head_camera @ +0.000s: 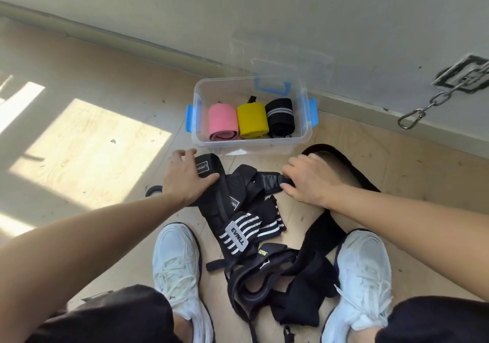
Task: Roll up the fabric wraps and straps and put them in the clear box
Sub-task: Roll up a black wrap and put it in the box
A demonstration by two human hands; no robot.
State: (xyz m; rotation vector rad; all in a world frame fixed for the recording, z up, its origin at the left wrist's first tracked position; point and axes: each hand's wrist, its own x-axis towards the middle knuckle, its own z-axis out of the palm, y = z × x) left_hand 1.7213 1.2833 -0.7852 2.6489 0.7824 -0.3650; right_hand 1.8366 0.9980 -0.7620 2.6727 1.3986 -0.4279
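Black fabric strap [206, 166], clamped at both ends by left grip [185, 181] and right grip [307, 181] at 6 o'clock of clear plastic box [251, 145], may be snagged by tangled black strap pile [264, 276], spoiling the roll.

Left hand [185, 181] grips a black strap [209, 166], matt weave; right hand [309, 181] pinches a rough-patched strap [270, 181]. Beyond them, the clear box [251, 144]: glossy see-through plastic, matt cloth rolls [251, 120] inside. Shiny metal chain [436, 101] off right of the right hand.

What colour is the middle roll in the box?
The middle roll is yellow; head view.
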